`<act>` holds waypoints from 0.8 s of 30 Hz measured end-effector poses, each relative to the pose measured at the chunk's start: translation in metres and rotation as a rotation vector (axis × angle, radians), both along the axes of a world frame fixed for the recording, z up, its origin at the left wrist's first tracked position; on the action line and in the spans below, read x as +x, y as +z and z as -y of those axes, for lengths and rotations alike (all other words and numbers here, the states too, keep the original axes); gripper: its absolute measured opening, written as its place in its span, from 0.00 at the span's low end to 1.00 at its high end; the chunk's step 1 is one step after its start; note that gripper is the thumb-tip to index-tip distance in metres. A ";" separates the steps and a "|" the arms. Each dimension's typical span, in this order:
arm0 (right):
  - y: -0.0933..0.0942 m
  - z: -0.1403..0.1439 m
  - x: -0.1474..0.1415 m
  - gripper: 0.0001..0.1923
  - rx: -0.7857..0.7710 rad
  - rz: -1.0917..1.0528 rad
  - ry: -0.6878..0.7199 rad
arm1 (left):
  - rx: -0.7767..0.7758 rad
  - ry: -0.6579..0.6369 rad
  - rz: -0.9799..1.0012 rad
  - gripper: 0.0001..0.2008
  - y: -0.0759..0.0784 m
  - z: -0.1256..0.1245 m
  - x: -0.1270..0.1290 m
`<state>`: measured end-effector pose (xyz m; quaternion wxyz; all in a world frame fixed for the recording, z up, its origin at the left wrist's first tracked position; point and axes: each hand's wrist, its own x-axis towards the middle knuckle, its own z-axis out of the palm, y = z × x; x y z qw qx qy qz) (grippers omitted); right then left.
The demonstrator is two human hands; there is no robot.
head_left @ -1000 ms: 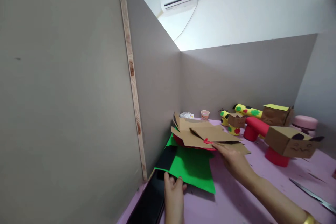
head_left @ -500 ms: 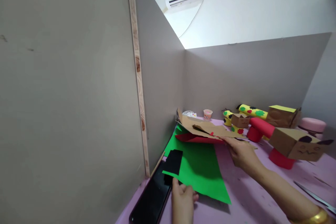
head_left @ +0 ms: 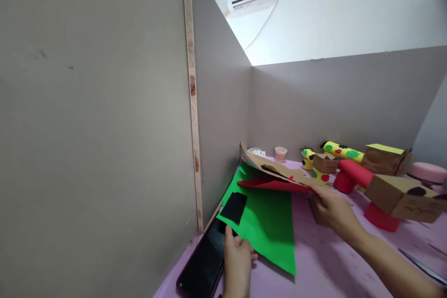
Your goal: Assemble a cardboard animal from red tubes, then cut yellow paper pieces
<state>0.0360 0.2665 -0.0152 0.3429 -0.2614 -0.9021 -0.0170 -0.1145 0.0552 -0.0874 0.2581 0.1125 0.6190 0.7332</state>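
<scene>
A bright green sheet of paper [head_left: 268, 228] lies along the left partition, its near edge slightly lifted. My left hand [head_left: 238, 253] is closed at that near edge, thumb up against it and fingers partly under the sheet. On the green sheet rests a small black paper piece [head_left: 233, 207]. My right hand [head_left: 330, 209] grips the right end of a torn brown cardboard piece [head_left: 268, 164] together with red paper [head_left: 268, 184], holding them raised above the far part of the green sheet. A black phone-like slab [head_left: 202, 260] sits beside my left hand, partly beneath the green sheet.
Grey partitions [head_left: 223, 79] close off the left and back. To the right stand a cardboard-headed red animal figure [head_left: 354, 174], a spotted yellow figure [head_left: 344, 151] and a brown box [head_left: 384, 160]. Scissors [head_left: 421, 265] lie at front right; a paper cup [head_left: 280, 154] is at the back.
The green sheet's near edge has shifted a little, and the black piece now lies fully on top of it. My right hand still holds up the cardboard and red paper. The view has shifted slightly.
</scene>
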 end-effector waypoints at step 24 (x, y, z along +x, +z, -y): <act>-0.006 0.013 0.005 0.21 -0.063 -0.088 0.010 | -0.201 0.172 -0.438 0.33 0.035 0.068 -0.037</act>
